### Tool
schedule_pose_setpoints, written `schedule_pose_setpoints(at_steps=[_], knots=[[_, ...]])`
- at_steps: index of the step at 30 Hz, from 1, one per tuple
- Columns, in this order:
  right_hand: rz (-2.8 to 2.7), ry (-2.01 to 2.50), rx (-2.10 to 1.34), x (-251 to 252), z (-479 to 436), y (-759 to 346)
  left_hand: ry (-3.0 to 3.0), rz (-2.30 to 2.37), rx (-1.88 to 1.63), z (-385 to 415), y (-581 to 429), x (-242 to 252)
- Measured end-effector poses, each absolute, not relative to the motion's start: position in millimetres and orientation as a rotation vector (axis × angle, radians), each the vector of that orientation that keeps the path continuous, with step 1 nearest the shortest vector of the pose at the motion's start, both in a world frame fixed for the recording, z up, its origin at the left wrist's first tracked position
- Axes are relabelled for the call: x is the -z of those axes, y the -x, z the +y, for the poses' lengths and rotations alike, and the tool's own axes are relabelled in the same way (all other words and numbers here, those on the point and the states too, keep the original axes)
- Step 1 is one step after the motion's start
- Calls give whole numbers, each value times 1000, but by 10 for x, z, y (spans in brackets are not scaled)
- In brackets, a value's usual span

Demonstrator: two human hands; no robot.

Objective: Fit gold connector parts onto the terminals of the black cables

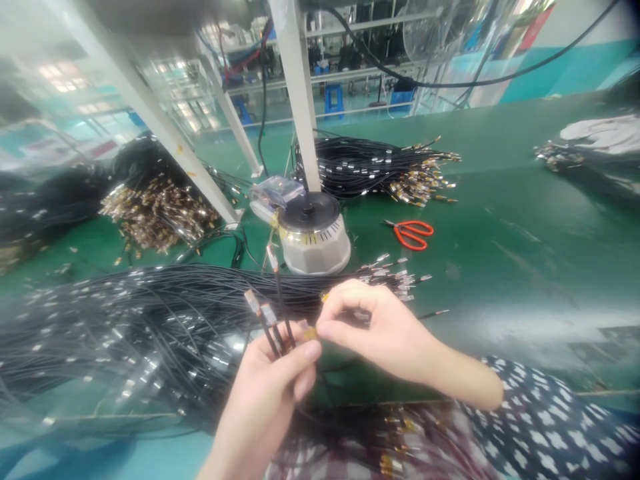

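1. Amber ends show nearest the body, at 5 o'clock from the hands: a loose bunch of thin black cables with amber-wrapped tips [391, 463] lies over the lap, blurred. These look like finished pieces.
2. At the centre, the left hand [273, 383] grips three round black cables with flat silvery tips [281, 300], which stand up past its fingers, apparently without any amber wrap. The right hand [385, 327] pinches a small, glossy amber film piece [311, 333] at the left fingertips; wrapping one end seems in hand, and whether the film fully encircles it cannot be told.
3. Just beyond, a thick, smooth sheaf of black cables [200, 283] sweeps from 9 o'clock to 2 o'clock, where its bare-looking, silvery ends [400, 277] fan out. Much probably remains to be wrapped here.
4. At 12 o'clock sits a faceted white plastic dispenser with a round black top [316, 247], yellowish strips along its side.
5. At 2 o'clock, metal scissors with looped orange-red handles [413, 235] lie on the smooth green tabletop [480, 247].
6. Farther off, a heap of brassy-tipped black cables [160, 213] lies at 10 o'clock, and a gold-tipped black bundle [370, 167] at 1 o'clock; their stage is unclear.
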State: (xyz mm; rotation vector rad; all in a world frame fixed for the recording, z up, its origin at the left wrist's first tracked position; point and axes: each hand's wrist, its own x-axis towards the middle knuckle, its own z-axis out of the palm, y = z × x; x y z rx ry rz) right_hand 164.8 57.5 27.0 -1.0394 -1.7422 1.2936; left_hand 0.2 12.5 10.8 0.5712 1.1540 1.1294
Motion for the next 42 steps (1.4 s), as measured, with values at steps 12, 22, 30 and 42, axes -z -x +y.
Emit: schedule_pose_setpoints(at_steps=[12,22,30,42], knots=[[-1770,983,-1464,-354,659,-1668,-732,1109,-1053,84,-38,-117],[-1708,910,-1304,-207,603,-1624,-674,1190,-1070,102,-62,-112],[-1629,937,-1494,-242,637,-1666,-747,1109,-1078,90,-24,-110],[-1862,626,-1498,-176,901,-1850,-662,873,-873,191,-14,-24]])
